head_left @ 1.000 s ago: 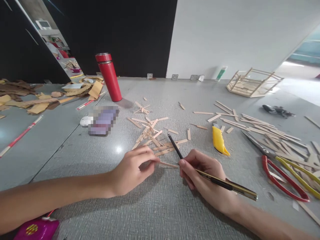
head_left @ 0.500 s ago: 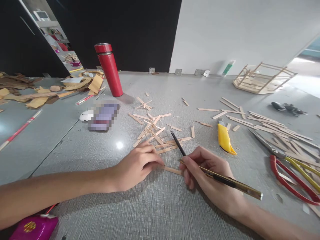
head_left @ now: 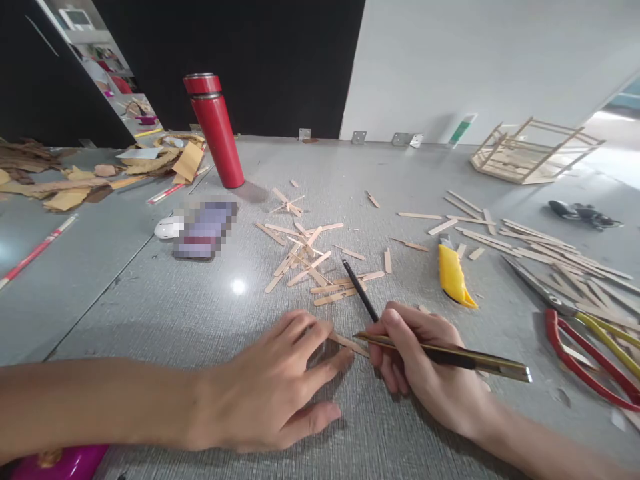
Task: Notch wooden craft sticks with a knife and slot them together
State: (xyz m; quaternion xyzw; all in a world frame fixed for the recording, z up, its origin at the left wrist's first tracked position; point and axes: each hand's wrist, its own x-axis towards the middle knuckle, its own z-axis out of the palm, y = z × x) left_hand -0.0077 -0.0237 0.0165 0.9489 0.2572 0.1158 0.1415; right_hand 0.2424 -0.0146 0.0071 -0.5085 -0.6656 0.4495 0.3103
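Note:
A thin wooden craft stick (head_left: 345,342) lies on the grey table between my hands. My left hand (head_left: 283,387) is spread flat over its left part, fingertips on the stick and table, thumb apart. My right hand (head_left: 425,360) is closed around a slim gold snap-off knife (head_left: 480,364), whose tip points left above the stick. A black pen-like rod (head_left: 361,291) also pokes out from the right hand, slanting up and left. The stick's right end is hidden by the right hand.
Loose craft sticks (head_left: 305,257) are scattered ahead. A yellow cutter (head_left: 454,277) and red-and-yellow-handled snips (head_left: 575,333) lie right. Behind are a phone (head_left: 205,230), a red flask (head_left: 216,133) and a stick frame (head_left: 535,153). Cardboard scraps (head_left: 75,190) lie far left.
My left hand has come nearer and opened from a pinch on the stick to spread fingers. The right hand has shifted slightly, still holding the knife and rod.

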